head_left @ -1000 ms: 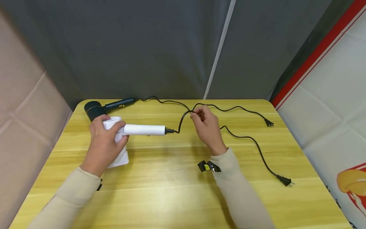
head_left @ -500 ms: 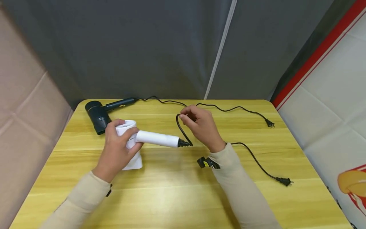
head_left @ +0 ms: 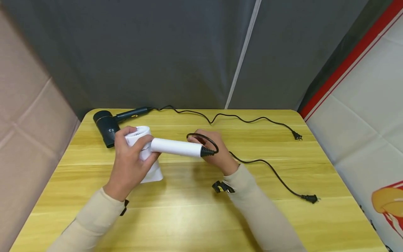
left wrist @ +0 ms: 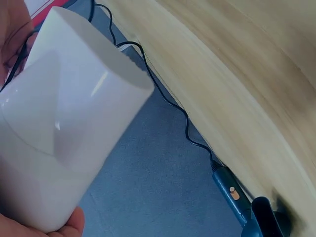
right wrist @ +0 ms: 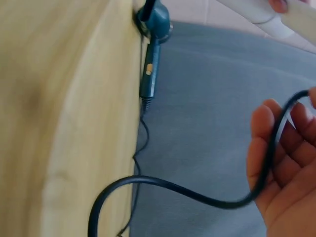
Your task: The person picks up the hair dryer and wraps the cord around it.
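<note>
Left hand (head_left: 129, 162) grips the white dryer (head_left: 174, 147) by its head, up above the table (head_left: 189, 213)! Right hand (head_left: 217, 152), just beside the handle's end, holds its cord (right wrist: 180, 188); the dark dryer (head_left: 108, 128) lies behind, far left.

1. I'm bringing the white hair dryer (head_left: 176, 147) in the left hand (head_left: 130, 162) closer to the right hand (head_left: 214, 152).
2. I'm drawing the right hand leftward; the black cord (right wrist: 222, 203) is now looping across it.
3. The plug (head_left: 310, 198) is trailing slightly after the right hand.
</note>
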### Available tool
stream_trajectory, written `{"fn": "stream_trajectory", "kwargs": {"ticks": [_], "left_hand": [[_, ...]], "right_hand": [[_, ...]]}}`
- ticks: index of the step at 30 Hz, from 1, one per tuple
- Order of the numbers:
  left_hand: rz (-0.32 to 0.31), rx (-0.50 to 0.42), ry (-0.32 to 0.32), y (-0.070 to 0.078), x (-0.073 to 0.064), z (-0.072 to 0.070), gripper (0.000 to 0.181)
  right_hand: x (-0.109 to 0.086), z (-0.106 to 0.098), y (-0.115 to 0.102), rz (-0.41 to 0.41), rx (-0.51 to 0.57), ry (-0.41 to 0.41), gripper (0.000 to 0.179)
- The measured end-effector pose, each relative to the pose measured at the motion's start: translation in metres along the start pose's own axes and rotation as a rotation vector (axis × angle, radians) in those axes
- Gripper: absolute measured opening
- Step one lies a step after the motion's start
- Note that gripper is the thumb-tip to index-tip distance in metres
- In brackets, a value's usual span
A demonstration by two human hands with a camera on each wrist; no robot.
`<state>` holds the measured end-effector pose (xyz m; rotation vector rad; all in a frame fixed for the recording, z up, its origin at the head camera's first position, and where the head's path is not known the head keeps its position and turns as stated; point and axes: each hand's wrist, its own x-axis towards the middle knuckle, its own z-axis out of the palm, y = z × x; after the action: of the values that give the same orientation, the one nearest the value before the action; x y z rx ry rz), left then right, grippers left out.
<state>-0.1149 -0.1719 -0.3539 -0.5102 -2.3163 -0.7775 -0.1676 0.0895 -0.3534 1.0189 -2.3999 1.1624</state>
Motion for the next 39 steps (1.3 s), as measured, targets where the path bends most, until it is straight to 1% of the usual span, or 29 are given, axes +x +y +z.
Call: {"fn": "stream_trajectory", "kwargs": {"ticks": [1,3,6,8,9,12,14,16,18,20,24,28,31,34,36,39], "left_hand": [[-0.004,0.002,0.009,0.000,0.000,0.000,0.043],[-0.010,0.002,0.025,0.000,0.000,0.001,0.043],[-0.027,-0.003,0.042,0.000,-0.002,0.003,0.042],[-0.033,-0.006,0.056,-0.001,-0.003,0.004,0.041],[-0.033,-0.006,0.062,-0.002,-0.004,0.004,0.041],[-0.036,-0.007,0.087,-0.004,-0.005,0.004,0.041],[-0.043,0.003,0.088,-0.006,-0.004,0.004,0.042],[-0.057,0.019,0.082,-0.008,-0.004,0.003,0.043],[-0.070,0.039,0.068,-0.009,-0.003,0.002,0.043],[-0.073,0.062,0.056,-0.010,-0.002,0.001,0.043],[-0.063,0.088,0.047,-0.013,-0.002,0.000,0.043],[-0.041,0.094,0.055,-0.017,-0.004,0.001,0.042],[-0.015,0.094,0.066,-0.020,-0.005,0.001,0.042],[0.011,0.092,0.063,-0.022,-0.006,0.002,0.043],[0.019,0.087,0.059,-0.022,-0.007,0.003,0.043],[0.024,0.083,0.057,-0.023,-0.007,0.003,0.043]], "right_hand": [[-0.002,0.002,0.000,0.004,0.006,-0.022,0.005],[-0.007,0.007,0.001,0.052,0.062,-0.071,0.005],[-0.014,0.013,0.004,0.119,0.158,-0.130,0.012],[-0.018,0.016,0.006,0.153,0.183,-0.154,0.017],[-0.020,0.017,0.006,0.151,0.168,-0.160,0.019],[-0.025,0.019,0.006,0.136,0.078,-0.182,0.018],[-0.028,0.019,0.006,0.101,0.020,-0.202,0.018],[-0.030,0.017,0.007,0.045,-0.030,-0.227,0.022],[-0.033,0.016,0.008,-0.028,-0.059,-0.247,0.031],[-0.035,0.014,0.009,-0.097,-0.068,-0.261,0.037],[-0.039,0.009,0.006,-0.201,-0.149,-0.237,0.045],[-0.040,0.002,-0.001,-0.248,-0.211,-0.197,0.039],[-0.039,-0.003,-0.006,-0.249,-0.191,-0.182,0.028],[-0.037,-0.008,-0.011,-0.246,-0.155,-0.146,0.019],[-0.035,-0.011,-0.014,-0.246,-0.126,-0.116,0.016],[-0.033,-0.016,-0.018,-0.225,-0.076,-0.091,0.015]]}}
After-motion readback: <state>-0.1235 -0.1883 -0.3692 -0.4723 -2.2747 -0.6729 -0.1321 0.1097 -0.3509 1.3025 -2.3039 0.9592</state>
